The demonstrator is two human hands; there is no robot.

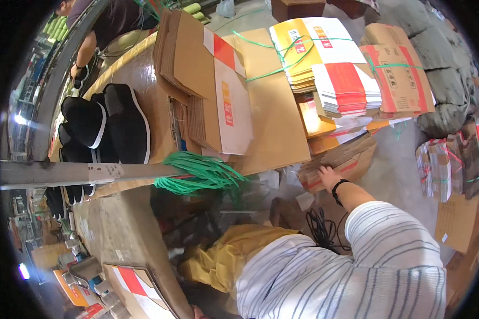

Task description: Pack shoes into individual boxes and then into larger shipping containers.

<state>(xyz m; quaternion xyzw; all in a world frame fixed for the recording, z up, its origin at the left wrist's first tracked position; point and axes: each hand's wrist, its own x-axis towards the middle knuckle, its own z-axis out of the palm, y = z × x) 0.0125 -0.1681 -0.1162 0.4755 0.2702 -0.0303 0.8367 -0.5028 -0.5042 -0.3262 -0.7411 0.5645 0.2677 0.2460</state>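
Striped white shirt (340, 282) takes up the near part of the head view, with some mustard cloth (218, 258) just left of it. Right hand (330, 178) is reached out onto a stack of flattened brown cartons (356, 159), right of centre, and a messy black cable (319, 228) lies on the near side of that. Fingers are a bit apart and touching the cartons' left end, but honestly can't tell if they're gripping. Left hand (198, 312) is only a sliver at the near edge, right by a big brown box (112, 228), so no idea what its fingers are doing. Farther off, green straps (197, 173) bunch up at the end of a metal bar (127, 173), black shoes (126, 125) sit to the left, and a yellow-and-white carton bundle (324, 42) is tied with green strapping. Another person (112, 24) is at the far left
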